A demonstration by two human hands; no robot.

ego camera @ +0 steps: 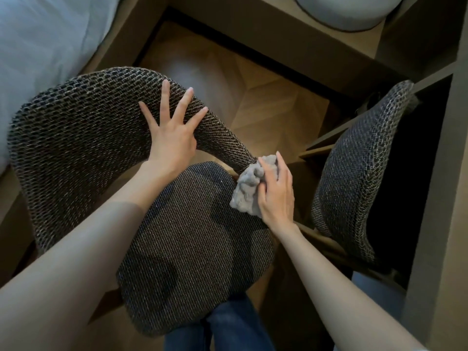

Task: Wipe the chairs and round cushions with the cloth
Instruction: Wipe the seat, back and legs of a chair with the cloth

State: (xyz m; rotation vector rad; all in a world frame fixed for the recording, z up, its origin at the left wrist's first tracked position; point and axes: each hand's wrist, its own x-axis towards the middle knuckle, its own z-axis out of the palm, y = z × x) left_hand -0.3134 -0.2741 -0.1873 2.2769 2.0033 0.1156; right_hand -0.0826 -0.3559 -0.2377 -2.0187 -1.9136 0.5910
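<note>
A dark woven chair [83,138] with a curved backrest stands right below me, its seat pad [187,249] in the middle of the view. My left hand [172,133] rests flat with spread fingers on the right part of the backrest. My right hand [276,191] grips a crumpled grey cloth [249,188] and presses it against the lower end of the backrest where it meets the seat's right edge. A second woven chair [354,178] stands to the right, partly tucked under a desk. A pale round cushion [347,11] lies at the top on a wooden ledge.
White bedding [43,39] fills the top left. A wooden desk frame [435,198] runs down the right side. Herringbone wood floor [240,84] shows between the chairs. My jeans-clad legs [228,328] are at the bottom edge.
</note>
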